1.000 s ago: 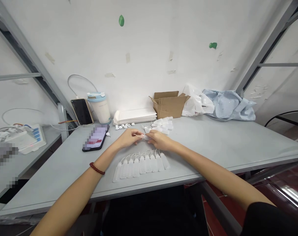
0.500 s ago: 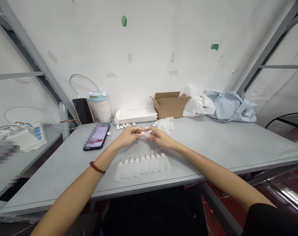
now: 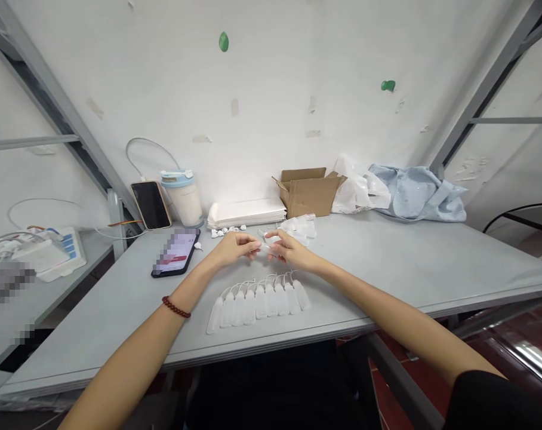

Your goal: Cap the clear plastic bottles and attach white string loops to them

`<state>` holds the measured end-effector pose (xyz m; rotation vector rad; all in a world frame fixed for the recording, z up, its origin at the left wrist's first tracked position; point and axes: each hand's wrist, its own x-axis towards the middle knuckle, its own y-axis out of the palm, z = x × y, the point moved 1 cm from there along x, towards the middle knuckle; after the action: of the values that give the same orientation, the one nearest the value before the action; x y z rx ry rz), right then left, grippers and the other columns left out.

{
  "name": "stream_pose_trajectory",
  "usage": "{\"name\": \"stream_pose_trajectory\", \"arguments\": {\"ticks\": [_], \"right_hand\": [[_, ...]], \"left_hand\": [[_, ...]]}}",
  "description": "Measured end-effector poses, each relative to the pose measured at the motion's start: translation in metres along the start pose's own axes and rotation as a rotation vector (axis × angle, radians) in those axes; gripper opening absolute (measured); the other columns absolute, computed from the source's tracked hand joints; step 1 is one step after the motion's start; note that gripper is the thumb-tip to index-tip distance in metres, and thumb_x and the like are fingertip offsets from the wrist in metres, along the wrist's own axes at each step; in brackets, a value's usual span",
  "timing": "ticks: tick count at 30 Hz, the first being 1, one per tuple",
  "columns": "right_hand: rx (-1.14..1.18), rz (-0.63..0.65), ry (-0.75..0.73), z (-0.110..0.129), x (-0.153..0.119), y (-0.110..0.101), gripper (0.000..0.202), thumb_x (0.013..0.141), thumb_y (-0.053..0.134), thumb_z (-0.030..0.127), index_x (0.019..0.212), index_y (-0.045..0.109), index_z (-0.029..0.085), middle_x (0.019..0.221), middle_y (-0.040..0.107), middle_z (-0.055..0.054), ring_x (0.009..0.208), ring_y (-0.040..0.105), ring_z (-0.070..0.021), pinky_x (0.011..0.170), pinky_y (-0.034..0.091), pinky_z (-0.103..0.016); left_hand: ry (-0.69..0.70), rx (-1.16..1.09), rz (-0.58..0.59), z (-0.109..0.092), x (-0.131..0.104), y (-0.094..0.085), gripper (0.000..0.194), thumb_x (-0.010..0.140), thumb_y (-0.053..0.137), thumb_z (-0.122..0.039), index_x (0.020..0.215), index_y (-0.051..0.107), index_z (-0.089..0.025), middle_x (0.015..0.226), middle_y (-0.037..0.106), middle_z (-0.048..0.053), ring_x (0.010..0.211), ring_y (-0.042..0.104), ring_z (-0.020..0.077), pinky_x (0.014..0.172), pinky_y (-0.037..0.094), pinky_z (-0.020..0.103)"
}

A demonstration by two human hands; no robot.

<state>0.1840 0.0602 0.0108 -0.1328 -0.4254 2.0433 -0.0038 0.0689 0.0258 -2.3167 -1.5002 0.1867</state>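
Above the desk my two hands meet over a small translucent squeeze bottle. The fingers of my right hand are closed round its body, with the index finger raised and bent. My left hand pinches the bottle's other end between thumb and fingertips, which partly hide that end. Nearer me lies a row of several similar bottles, each with a thin curved tube at its top. Behind my right hand is a loose pile of clear bottles. Several small white caps lie behind my left hand.
A phone lies left of my left hand, with a single white cap beside it. Along the wall stand another phone, a cup, a white stack, a cardboard box, a plastic bag and blue cloth.
My right index finger has lifted away from my left fingertips, and the hands are slightly further apart at the top. The bottle stays between them. The row has not changed.
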Motion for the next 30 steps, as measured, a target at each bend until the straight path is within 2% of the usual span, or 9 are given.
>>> {"name": "stream_pose_trajectory", "arguments": {"ticks": [4, 8, 11, 14, 19, 24, 30], "right_hand": [[0.037, -0.037, 0.008, -0.0011, 0.0022, -0.0021, 0.021, 0.092, 0.035, 0.021, 0.111, 0.041, 0.018, 0.067, 0.055, 0.002, 0.05, 0.038, -0.0088, 0.046, 0.034, -0.021], [0.032, -0.055, 0.006, -0.0002, 0.002, -0.003, 0.02, 0.092, 0.036, 0.025, 0.11, 0.043, 0.017, 0.065, 0.056, 0.002, 0.049, 0.038, -0.0088, 0.048, 0.033, -0.022], [-0.024, -0.091, -0.006, 0.0015, 0.0007, -0.0026, 0.022, 0.091, 0.039, 0.027, 0.109, 0.045, 0.016, 0.066, 0.059, 0.001, 0.052, 0.041, -0.0101, 0.052, 0.034, -0.023], [-0.072, -0.117, -0.025, 0.0, 0.0013, -0.0023, 0.026, 0.088, 0.044, 0.03, 0.109, 0.047, 0.015, 0.069, 0.062, 0.0, 0.055, 0.043, -0.011, 0.055, 0.035, -0.024], [-0.254, -0.222, -0.184, -0.0057, 0.0052, -0.0029, 0.023, 0.08, 0.057, 0.024, 0.1, 0.057, 0.013, 0.076, 0.062, -0.002, 0.061, 0.048, -0.0113, 0.062, 0.039, -0.026], [-0.268, -0.282, -0.237, -0.0058, 0.0045, -0.002, 0.019, 0.081, 0.055, 0.022, 0.097, 0.062, 0.013, 0.08, 0.063, -0.004, 0.066, 0.051, -0.0126, 0.065, 0.041, -0.026], [-0.321, -0.298, -0.282, -0.002, 0.0006, 0.0, 0.022, 0.085, 0.052, 0.024, 0.101, 0.062, 0.013, 0.084, 0.065, -0.007, 0.067, 0.052, -0.0138, 0.062, 0.041, -0.026]], "left_hand": [[0.087, 0.017, -0.043, -0.0059, -0.0014, 0.0036, 0.031, 0.07, 0.067, -0.043, 0.081, 0.069, -0.013, 0.076, 0.067, 0.005, 0.069, 0.059, 0.0157, 0.069, 0.052, 0.031], [0.104, 0.026, -0.047, -0.0093, -0.0022, 0.0064, 0.031, 0.071, 0.067, -0.041, 0.084, 0.07, -0.013, 0.082, 0.068, 0.006, 0.069, 0.06, 0.0154, 0.07, 0.052, 0.031], [0.066, 0.002, -0.045, -0.0085, -0.002, 0.0069, 0.032, 0.072, 0.065, -0.041, 0.083, 0.07, -0.012, 0.079, 0.068, 0.006, 0.071, 0.06, 0.016, 0.07, 0.053, 0.031], [0.005, -0.028, -0.042, -0.0051, -0.0007, 0.0071, 0.033, 0.072, 0.065, -0.043, 0.079, 0.069, -0.011, 0.07, 0.065, 0.004, 0.063, 0.06, 0.0146, 0.065, 0.053, 0.031], [-0.109, -0.112, -0.105, -0.001, 0.0014, 0.0083, 0.035, 0.069, 0.067, -0.046, 0.066, 0.063, -0.011, 0.062, 0.062, 0.003, 0.052, 0.058, 0.0119, 0.056, 0.052, 0.028], [-0.171, -0.183, 0.009, -0.0036, -0.0013, 0.0103, 0.044, 0.069, 0.066, -0.054, 0.064, 0.062, -0.011, 0.064, 0.061, 0.004, 0.052, 0.059, 0.012, 0.052, 0.049, 0.026], [-0.158, -0.171, 0.022, -0.0066, -0.0041, 0.0086, 0.048, 0.07, 0.064, -0.058, 0.064, 0.062, -0.01, 0.064, 0.06, 0.005, 0.054, 0.057, 0.0122, 0.05, 0.048, 0.025]]}}
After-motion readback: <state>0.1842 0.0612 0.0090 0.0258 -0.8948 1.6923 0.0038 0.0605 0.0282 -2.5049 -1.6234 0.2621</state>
